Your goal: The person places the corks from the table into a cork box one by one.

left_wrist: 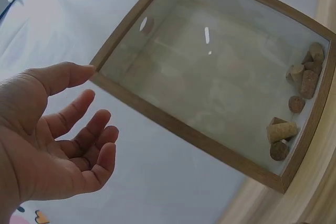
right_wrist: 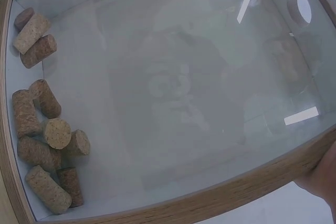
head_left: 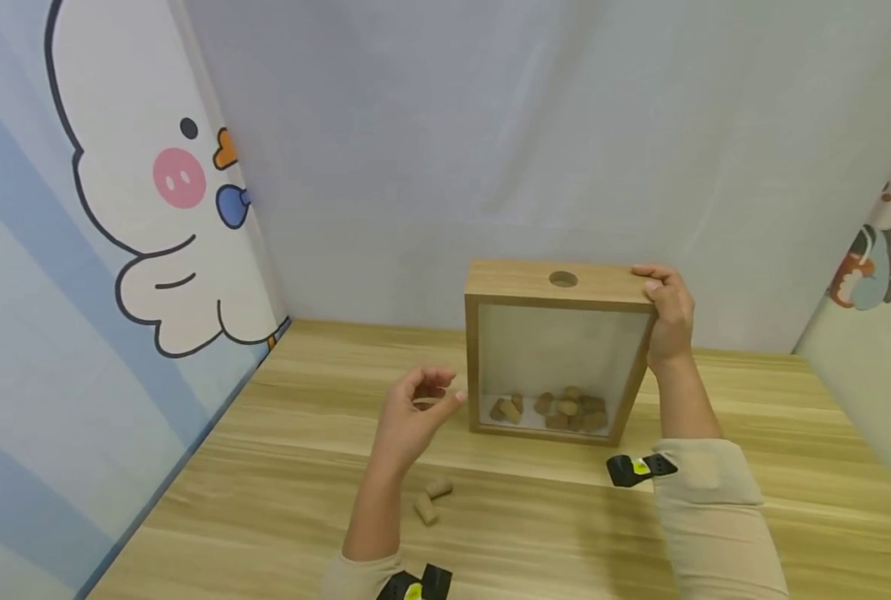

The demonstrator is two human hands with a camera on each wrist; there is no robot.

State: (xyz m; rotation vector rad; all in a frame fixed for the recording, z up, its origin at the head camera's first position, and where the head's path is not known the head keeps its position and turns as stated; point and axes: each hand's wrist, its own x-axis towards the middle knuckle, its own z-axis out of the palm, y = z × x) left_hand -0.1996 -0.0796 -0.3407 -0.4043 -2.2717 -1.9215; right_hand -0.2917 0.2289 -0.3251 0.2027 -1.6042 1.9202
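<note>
A shallow wooden shadow box (head_left: 563, 287) with a clear front and a round hole in its top stands upright on the table. Several wine corks (head_left: 568, 408) lie at its bottom, also seen through the pane in the right wrist view. My right hand (head_left: 670, 312) grips the box's top right corner. Beside the box's left edge is my left hand (head_left: 415, 417), fingers loosely bent and holding nothing. In the left wrist view the thumb tip meets the frame's outline; I cannot tell whether it touches. Two loose corks (head_left: 432, 500) lie on the table near the left forearm.
Behind the wood-grain table (head_left: 265, 508) hangs a pale grey curtain (head_left: 385, 167). On the left is a blue and white panel with a cartoon bird (head_left: 137, 125); another printed wall (head_left: 865, 350) borders the right side.
</note>
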